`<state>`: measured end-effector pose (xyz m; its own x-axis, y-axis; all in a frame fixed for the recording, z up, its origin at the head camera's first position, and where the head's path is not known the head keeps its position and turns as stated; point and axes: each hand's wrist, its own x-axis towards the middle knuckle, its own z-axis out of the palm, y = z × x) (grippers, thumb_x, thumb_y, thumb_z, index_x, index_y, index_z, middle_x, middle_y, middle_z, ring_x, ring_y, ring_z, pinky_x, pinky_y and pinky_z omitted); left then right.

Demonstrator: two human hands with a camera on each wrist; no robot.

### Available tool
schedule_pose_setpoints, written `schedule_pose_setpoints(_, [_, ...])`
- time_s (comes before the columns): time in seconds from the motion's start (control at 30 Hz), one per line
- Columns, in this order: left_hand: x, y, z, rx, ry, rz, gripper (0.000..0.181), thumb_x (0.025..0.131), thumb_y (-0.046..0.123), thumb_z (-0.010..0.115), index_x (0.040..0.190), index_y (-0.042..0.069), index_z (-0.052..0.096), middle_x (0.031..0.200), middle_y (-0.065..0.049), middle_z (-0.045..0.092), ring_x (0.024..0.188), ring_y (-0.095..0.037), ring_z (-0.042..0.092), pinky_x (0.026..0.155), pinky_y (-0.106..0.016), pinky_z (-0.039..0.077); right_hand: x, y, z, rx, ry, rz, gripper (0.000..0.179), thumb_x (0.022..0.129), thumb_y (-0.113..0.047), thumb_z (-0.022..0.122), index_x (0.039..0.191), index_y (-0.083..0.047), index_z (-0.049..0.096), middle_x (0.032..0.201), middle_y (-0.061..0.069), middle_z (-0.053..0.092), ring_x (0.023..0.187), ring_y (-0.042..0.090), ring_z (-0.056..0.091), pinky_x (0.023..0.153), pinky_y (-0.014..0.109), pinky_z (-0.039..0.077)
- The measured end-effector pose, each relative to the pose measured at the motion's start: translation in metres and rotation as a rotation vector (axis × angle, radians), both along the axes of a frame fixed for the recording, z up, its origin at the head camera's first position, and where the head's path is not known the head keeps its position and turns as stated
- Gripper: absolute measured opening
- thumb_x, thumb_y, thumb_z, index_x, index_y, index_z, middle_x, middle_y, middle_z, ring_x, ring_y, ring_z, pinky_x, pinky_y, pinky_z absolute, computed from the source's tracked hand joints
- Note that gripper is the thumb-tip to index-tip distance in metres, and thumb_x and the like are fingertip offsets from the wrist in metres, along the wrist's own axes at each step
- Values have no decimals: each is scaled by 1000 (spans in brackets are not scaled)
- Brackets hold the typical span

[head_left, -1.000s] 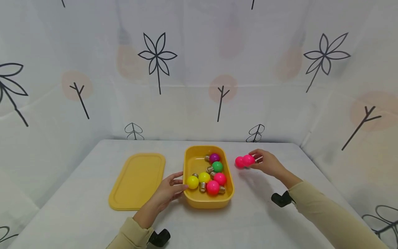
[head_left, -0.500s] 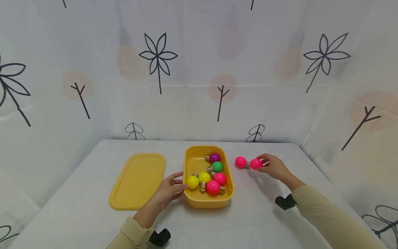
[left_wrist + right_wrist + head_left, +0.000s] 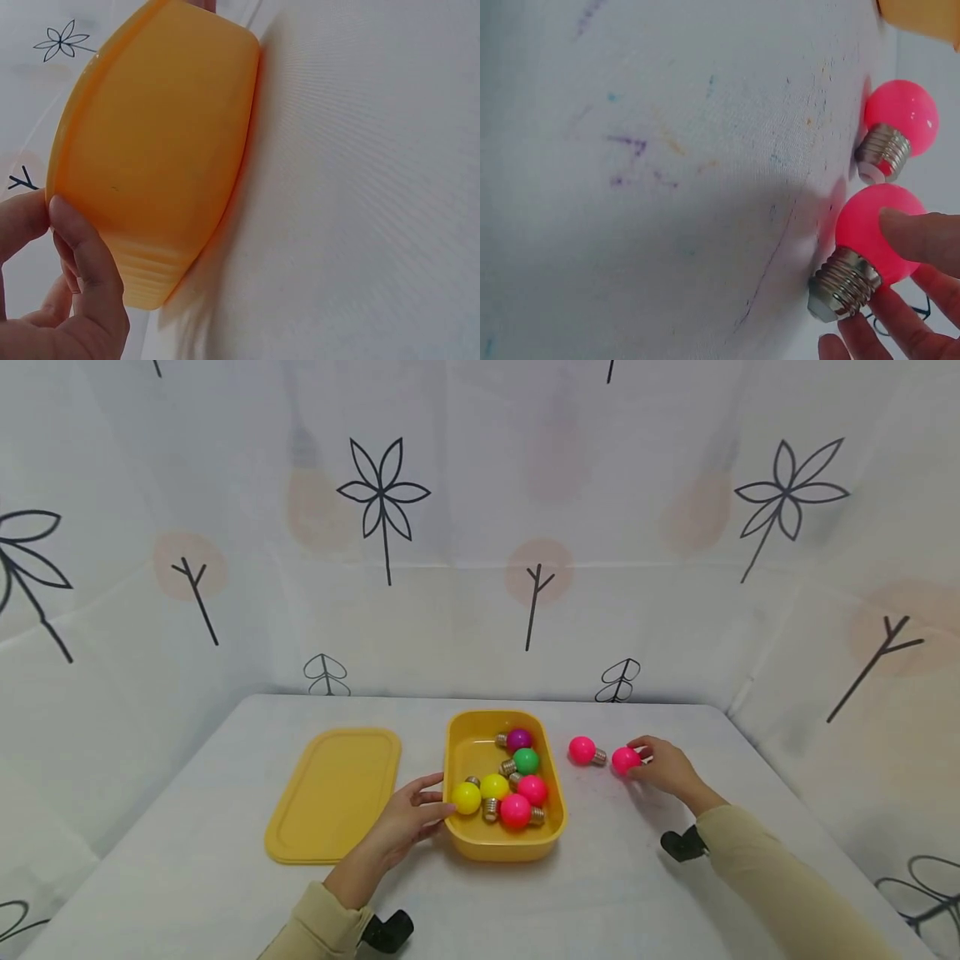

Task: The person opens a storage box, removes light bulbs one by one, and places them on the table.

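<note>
R hand (image 3: 663,768), arm fwd, pinches pink bulb (image 3: 624,761) btwn thumb + fingers, rt of tub (image 3: 502,852); L hand (image 3: 408,814) pinches tub's lt rim. Bulb: smooth globe, ribbed metal base. Tub: glossy yellow, rounded corners.

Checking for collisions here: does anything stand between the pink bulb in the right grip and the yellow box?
Yes: another pink bulb lies on the white table between the held bulb and the yellow box.
</note>
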<state>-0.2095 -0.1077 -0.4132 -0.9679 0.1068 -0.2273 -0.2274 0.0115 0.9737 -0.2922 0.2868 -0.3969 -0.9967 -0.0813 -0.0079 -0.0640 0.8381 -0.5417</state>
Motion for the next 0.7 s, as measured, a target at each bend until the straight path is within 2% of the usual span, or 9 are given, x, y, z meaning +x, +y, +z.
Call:
schedule_pose_setpoints(0.53, [-1,0,0,-7,4,10,64,81,13,73,137,7,43,114,-16,51,85,-21,58,78,-32,53,-7,1,-2,3,-27,3,47,82,-11,67,120,9,49,107,28,52,95,40,50,74,44,50])
schedule_pose_setpoints(0.7, [-1,0,0,-3,7,6,64,81,13,72,138,7,42,114,-16,51,86,-21,58,79,-32,52,-7,3,1,6,-10,17,47,82,-12,67,120,9,49,106,28,53,94,39,51,73,44,49])
